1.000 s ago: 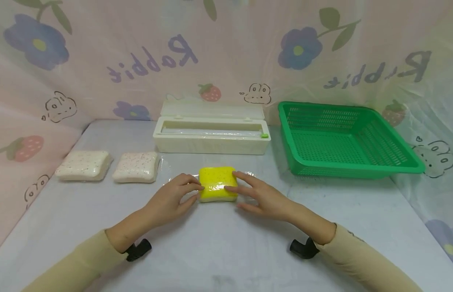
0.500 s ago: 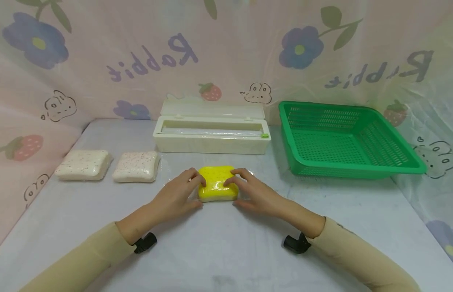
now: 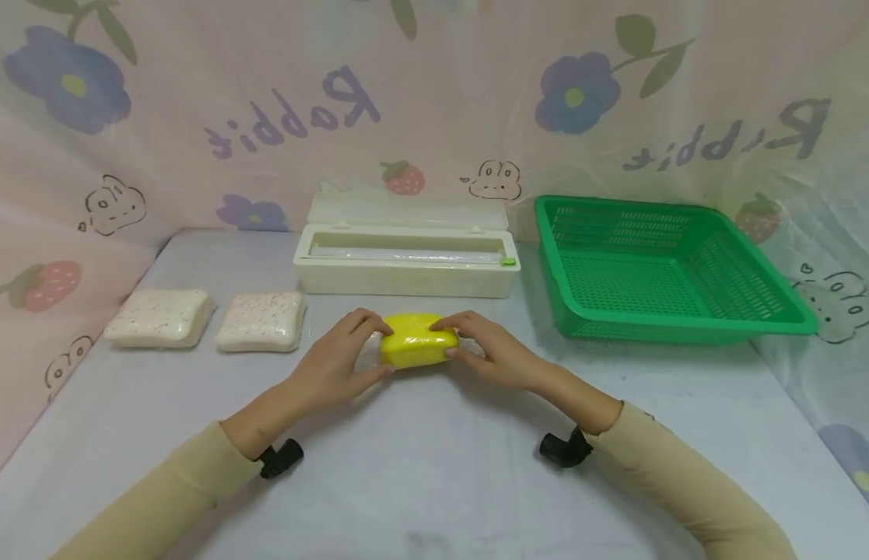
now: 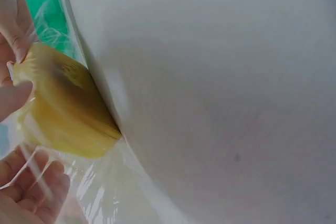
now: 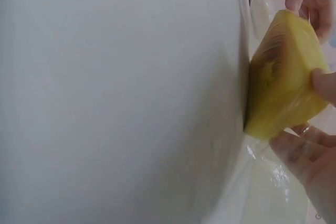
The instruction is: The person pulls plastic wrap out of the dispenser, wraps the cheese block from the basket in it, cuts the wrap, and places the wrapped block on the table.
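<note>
A yellow sponge [image 3: 418, 344] in clear film is tipped on edge at the middle of the table, between both hands. My left hand [image 3: 345, 354] holds its left end, thumb on the near side and fingers over the top. At the right end, my right hand [image 3: 495, 351] pinches it between thumb and fingers. Loose cling film [image 4: 100, 187] spreads beneath and beside the sponge in the left wrist view. A dark patch shows on the sponge's yellow face [image 5: 273, 51] in the right wrist view.
Two pale speckled sponges, the outer one [image 3: 159, 319] and the inner one [image 3: 261, 321], lie wrapped at left. Behind the hands stands a white cling film dispenser [image 3: 406, 278], lid raised, with a green slider [image 3: 508, 261]. A green basket [image 3: 567, 320] sits at back right.
The sponge lay flat with its pale underside low at the front; now it is tipped up and slightly farther back. Both hands went from touching its sides to gripping its ends.
</note>
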Action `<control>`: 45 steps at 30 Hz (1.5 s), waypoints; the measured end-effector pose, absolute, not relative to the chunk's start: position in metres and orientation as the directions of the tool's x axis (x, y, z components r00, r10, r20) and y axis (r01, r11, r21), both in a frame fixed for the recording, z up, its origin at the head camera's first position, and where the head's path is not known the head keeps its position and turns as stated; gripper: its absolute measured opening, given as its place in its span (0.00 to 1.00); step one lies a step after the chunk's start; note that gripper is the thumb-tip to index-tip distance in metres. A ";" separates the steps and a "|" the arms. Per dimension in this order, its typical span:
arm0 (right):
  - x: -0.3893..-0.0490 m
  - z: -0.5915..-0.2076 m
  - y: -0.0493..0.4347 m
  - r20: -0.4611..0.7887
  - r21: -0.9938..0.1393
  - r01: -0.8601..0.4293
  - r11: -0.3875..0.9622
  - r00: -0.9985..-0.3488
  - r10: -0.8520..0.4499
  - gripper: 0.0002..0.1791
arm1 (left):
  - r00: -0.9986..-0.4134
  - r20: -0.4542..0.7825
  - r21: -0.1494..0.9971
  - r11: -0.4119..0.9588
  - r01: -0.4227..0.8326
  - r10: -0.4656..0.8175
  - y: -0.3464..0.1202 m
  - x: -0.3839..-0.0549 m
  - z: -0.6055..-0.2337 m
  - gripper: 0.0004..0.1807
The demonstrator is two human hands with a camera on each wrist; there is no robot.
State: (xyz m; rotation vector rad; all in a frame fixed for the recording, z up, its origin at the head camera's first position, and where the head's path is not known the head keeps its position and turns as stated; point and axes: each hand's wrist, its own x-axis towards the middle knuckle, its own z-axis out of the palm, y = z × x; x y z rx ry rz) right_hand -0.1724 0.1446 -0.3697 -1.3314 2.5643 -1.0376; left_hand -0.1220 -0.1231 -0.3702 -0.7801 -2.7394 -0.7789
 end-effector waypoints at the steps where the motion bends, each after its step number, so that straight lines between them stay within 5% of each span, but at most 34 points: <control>1: -0.176 -0.369 0.145 0.230 -0.620 -0.683 0.386 -0.628 -0.743 0.19 | -0.846 0.316 0.447 0.719 0.533 0.431 -0.123 -0.124 -0.370 0.27; 13: -0.212 -0.364 0.141 0.079 -0.754 -0.484 0.445 -0.738 -0.670 0.21 | -0.880 0.360 0.607 0.638 0.473 0.310 -0.119 -0.148 -0.372 0.27; 26: -0.237 -0.367 0.130 -0.091 -0.835 -0.261 0.484 -0.803 -0.590 0.24 | -0.943 0.244 0.779 0.533 0.330 0.227 -0.114 -0.174 -0.372 0.21; 45: -0.237 -0.372 0.117 -0.092 -0.839 -0.050 0.542 -0.968 -0.231 0.32 | -0.997 0.078 0.802 0.594 0.065 0.003 -0.108 -0.194 -0.367 0.24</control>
